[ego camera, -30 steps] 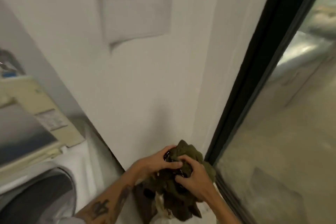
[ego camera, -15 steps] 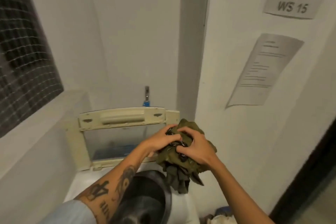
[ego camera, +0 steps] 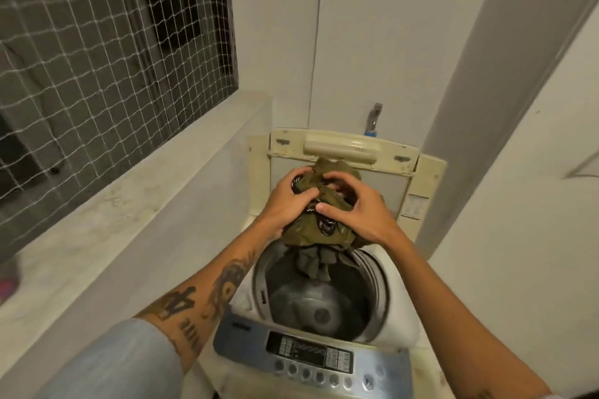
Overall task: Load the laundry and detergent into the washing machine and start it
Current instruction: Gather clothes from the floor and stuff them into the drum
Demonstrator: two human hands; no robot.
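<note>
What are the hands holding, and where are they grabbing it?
A bunched olive-green garment: the left hand grips its left side, the right hand its top right.

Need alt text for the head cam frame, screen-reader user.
The left hand and right hand grip a bundle of olive clothes above the open drum of a top-loading washing machine, whose lid stands raised at the back. The control panel is nearest the camera, and a netted window is on the left.
</note>
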